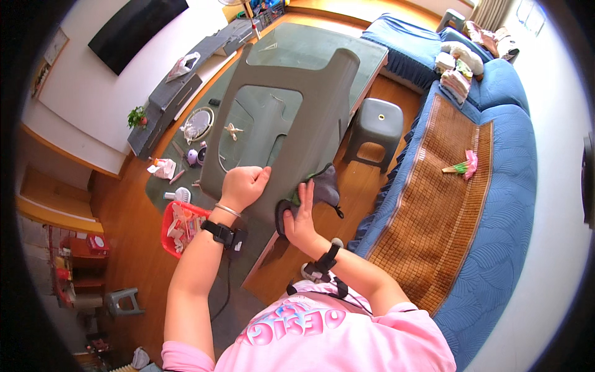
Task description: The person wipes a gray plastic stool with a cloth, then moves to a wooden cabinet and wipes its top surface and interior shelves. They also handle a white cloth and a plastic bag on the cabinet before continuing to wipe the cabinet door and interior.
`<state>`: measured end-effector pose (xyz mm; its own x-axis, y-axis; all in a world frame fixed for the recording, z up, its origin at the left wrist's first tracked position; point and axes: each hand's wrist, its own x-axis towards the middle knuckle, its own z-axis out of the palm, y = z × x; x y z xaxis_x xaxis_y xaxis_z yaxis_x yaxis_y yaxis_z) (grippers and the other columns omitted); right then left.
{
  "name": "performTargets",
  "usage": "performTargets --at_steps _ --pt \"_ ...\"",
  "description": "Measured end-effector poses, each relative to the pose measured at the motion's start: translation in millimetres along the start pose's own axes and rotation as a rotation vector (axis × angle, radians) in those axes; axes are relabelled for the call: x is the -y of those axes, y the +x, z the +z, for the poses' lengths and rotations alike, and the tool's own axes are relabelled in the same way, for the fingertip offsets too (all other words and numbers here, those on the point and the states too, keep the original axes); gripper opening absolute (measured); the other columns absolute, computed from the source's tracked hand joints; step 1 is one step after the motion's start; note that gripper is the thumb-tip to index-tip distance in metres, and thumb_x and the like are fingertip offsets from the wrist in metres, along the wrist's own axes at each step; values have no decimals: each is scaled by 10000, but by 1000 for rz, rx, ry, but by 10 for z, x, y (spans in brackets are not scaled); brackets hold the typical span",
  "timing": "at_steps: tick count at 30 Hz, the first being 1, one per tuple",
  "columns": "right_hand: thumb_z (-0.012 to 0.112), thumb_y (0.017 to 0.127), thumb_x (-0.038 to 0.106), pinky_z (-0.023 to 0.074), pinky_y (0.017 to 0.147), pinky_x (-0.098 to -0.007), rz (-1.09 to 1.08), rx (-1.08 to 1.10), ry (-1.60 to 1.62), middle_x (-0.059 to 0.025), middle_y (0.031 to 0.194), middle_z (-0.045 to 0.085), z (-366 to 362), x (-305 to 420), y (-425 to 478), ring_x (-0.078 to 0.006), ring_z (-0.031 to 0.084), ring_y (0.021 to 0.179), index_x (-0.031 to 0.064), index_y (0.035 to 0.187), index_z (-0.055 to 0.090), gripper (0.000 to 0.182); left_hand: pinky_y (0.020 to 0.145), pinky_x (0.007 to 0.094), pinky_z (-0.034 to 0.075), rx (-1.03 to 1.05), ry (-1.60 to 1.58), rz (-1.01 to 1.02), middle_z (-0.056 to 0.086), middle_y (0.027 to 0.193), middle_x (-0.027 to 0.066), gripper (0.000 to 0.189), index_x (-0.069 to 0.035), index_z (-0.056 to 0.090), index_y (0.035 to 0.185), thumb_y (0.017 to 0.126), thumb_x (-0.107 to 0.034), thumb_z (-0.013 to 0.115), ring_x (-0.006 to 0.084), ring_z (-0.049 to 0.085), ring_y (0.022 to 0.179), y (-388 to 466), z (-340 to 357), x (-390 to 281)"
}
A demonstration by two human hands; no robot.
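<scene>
A large grey plastic stool lies tipped over on the glass-topped table, its legs pointing away from me. My left hand is curled closed at the lower edge of the opening in the stool's side; its fingertips are hidden. With straight fingers, my right hand presses a grey and green cloth against the stool's right side near the seat end. Part of the cloth, with a dark loop, hangs off to the right. Each wrist wears a black strap with a small device.
A red basket of small items stands left of my left forearm. A white-bristled brush, a round mirror and a purple item lie on the table. To the right are another grey stool and a blue-covered sofa.
</scene>
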<state>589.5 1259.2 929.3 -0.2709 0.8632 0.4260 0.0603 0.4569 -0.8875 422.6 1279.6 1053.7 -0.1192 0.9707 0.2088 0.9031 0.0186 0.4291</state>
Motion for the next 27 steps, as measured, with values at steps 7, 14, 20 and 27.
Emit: performTargets --at_steps 7,14,20,27 --pt "594 843 222 191 1111 -610 -195 10 -455 -143 1528 317 -338 87 1265 -439 245 1399 121 1404 444 590 525 446 443 -25 0 105 573 631 179 414 -62 621 634 917 -359 569 378 587 609 -10 1 -20" --pt "620 862 254 205 1133 -533 -70 -270 -267 -161 1545 282 -641 -392 2512 -411 229 1415 115 1405 452 585 518 448 437 -44 46 118 560 596 165 405 -51 580 590 899 -313 590 363 577 577 46 30 -45" --pt "410 999 373 193 1163 -378 508 -234 617 -153 1563 223 -546 -1606 2513 -328 226 1434 60 1511 232 626 500 435 417 -14 41 63 544 594 171 402 -42 550 578 896 -286 592 363 561 561 139 24 -68" --pt "387 943 631 253 1119 -406 974 -161 963 -72 1522 331 -351 -2689 2312 -258 354 1341 114 1504 302 767 506 447 397 1 41 61 519 600 198 402 -21 521 591 897 -275 586 389 539 567 274 -11 -159"
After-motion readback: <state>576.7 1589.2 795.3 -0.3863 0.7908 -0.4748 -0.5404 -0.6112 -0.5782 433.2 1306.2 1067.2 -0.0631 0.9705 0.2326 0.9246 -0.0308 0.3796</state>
